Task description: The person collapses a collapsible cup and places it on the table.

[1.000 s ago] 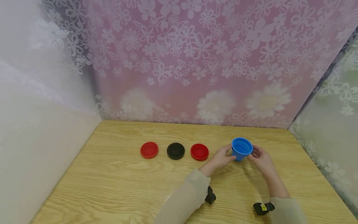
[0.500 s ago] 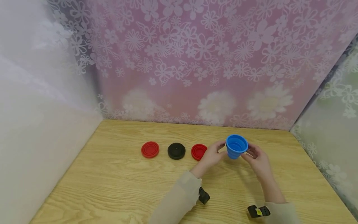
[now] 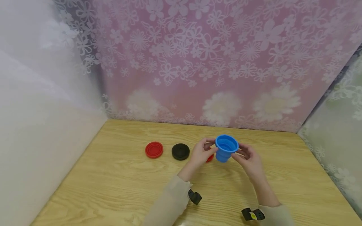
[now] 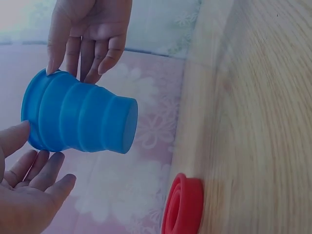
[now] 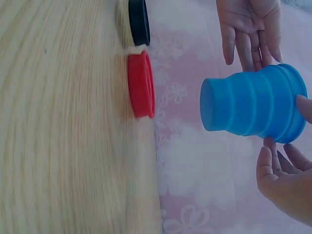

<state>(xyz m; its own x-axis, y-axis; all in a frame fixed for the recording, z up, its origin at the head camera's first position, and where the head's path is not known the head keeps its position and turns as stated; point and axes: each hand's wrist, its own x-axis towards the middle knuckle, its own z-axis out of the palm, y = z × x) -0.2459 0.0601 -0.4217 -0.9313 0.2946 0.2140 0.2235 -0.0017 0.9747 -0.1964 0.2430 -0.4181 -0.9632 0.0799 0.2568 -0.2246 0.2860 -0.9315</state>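
A blue collapsible cup (image 3: 225,147), fully extended with ribbed walls, is held off the table between both hands. On its left side the left hand (image 3: 200,153) pinches it near the rim with thumb and fingertips. The right hand (image 3: 249,160) holds the opposite side of the rim the same way. In the left wrist view the cup (image 4: 80,114) shows its stepped outside and flat base. One red collapsed cup (image 3: 209,156) lies on the table partly hidden behind the left hand; the right wrist view shows this red cup (image 5: 141,85) edge-on.
Left of the hands lie a black collapsed cup (image 3: 180,151) and another red collapsed cup (image 3: 154,150), in a row on the wooden table (image 3: 118,188). A pink floral curtain (image 3: 181,62) hangs behind the table, with pale sheets at both sides.
Both hands have carried the blue cup leftward, from the right part of the table to near the right-hand red cup. The left hand now covers much of that red cup.
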